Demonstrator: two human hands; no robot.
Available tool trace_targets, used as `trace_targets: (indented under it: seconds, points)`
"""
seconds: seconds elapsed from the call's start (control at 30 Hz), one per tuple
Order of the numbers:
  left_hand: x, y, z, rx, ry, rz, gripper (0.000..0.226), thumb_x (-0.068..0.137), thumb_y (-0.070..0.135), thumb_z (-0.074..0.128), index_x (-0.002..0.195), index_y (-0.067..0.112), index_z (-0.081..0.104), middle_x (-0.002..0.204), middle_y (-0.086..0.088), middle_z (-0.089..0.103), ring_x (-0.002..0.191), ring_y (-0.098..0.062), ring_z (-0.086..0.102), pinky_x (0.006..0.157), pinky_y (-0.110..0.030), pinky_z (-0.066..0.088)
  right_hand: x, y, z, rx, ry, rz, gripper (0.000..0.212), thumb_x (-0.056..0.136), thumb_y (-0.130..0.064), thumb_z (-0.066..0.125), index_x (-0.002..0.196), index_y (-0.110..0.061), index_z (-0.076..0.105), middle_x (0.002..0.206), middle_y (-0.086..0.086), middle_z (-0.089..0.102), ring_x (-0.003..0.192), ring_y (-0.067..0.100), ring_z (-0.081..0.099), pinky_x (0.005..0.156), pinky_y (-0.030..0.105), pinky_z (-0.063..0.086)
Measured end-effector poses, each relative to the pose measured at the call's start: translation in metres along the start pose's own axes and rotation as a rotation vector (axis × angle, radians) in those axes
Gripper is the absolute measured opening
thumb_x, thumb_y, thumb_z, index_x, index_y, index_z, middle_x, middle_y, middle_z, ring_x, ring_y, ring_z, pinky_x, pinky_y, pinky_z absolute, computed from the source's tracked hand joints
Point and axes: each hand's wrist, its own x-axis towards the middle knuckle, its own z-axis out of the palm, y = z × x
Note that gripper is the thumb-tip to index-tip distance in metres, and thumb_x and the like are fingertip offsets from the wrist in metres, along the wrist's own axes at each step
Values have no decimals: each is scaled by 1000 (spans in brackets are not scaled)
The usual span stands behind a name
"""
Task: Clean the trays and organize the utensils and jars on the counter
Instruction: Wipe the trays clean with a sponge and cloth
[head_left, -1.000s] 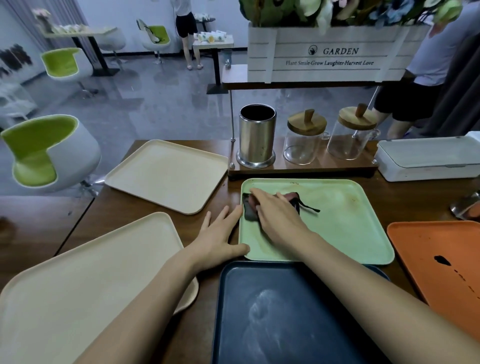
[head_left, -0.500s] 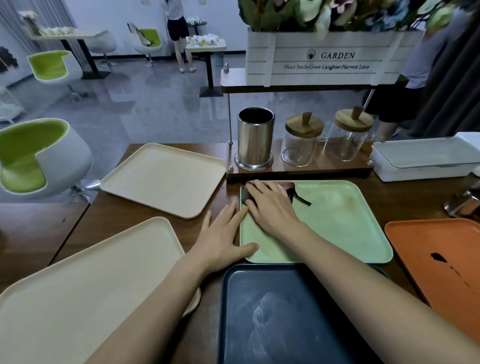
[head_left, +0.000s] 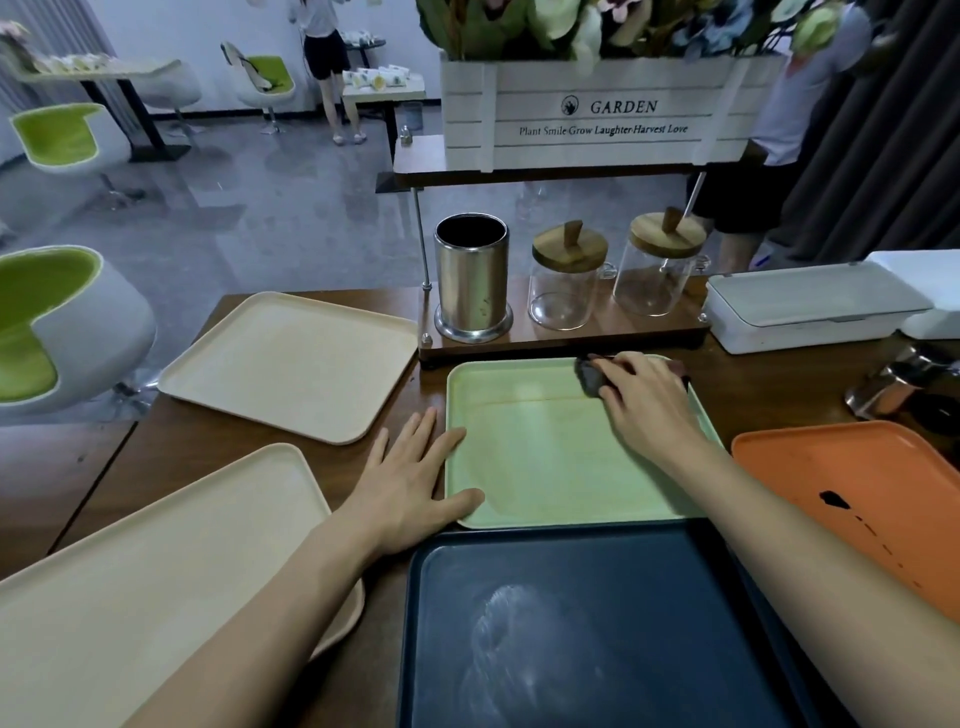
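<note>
On the worktop (head_left: 171, 447) the middle tray (head_left: 545, 467) lies behind the near tray (head_left: 597, 623), between the left trays (head_left: 291, 364) and the right tray (head_left: 857, 493). A cloth (head_left: 587, 376) sits in its far right corner under the right hand (head_left: 644, 400); behind it a rack (head_left: 561, 340) carries a canister (head_left: 471, 280) and two jars (head_left: 566, 291).

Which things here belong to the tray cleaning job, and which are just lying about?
Job: green tray, dark cloth under right hand, left hand at its edge, navy tray, orange tray, far beige tray, near beige tray, steel utensil holder, left jar, right jar.
Lying about: GARDEN planter box, white lidded container, green chair.
</note>
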Motion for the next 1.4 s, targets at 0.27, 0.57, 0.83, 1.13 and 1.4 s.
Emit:
trace_targets:
  seconds: [0.27, 0.57, 0.83, 1.13, 1.4]
  points:
    - [2, -1, 0, -2, -12, -2, 87, 91, 76, 41, 162, 39, 8, 170, 5, -15, 155, -13, -20, 125, -49, -13, 1, -25, 9, 88, -9, 7, 39, 99, -26, 54, 138, -23, 58, 135, 6, 56, 120, 34, 47, 98, 46, 38]
    - [1, -1, 6, 27, 23, -5, 102, 75, 85, 8, 162, 35, -12, 169, 7, -17, 155, -11, -20, 125, -47, -13, -40, -110, 8, 282, -169, -314, 41, 98, -31, 51, 139, -32, 57, 133, -3, 57, 115, 26, 46, 102, 43, 38]
    - [-1, 2, -3, 29, -47, 4, 113, 71, 95, 17, 160, 33, -16, 168, 8, -21, 154, -12, -22, 125, -48, -14, -84, -93, -25, 363, -297, -341, 40, 99, -26, 56, 138, -35, 59, 137, -11, 54, 124, 10, 41, 108, 24, 28]
    - [6, -5, -3, 14, -80, 39, 110, 69, 92, 21, 162, 39, -2, 169, 3, -20, 154, -16, -23, 124, -50, -15, -68, -10, -31, 237, -192, -22, 41, 100, -19, 56, 140, -25, 58, 142, -5, 57, 128, 24, 52, 102, 31, 37]
    - [6, -3, -4, 0, -86, 23, 97, 84, 84, 38, 162, 38, 3, 169, 2, -20, 154, -16, -23, 123, -50, -16, 4, 0, -24, 213, -114, 165, 41, 100, -28, 57, 141, -25, 57, 141, 2, 60, 129, 30, 51, 99, 40, 43]
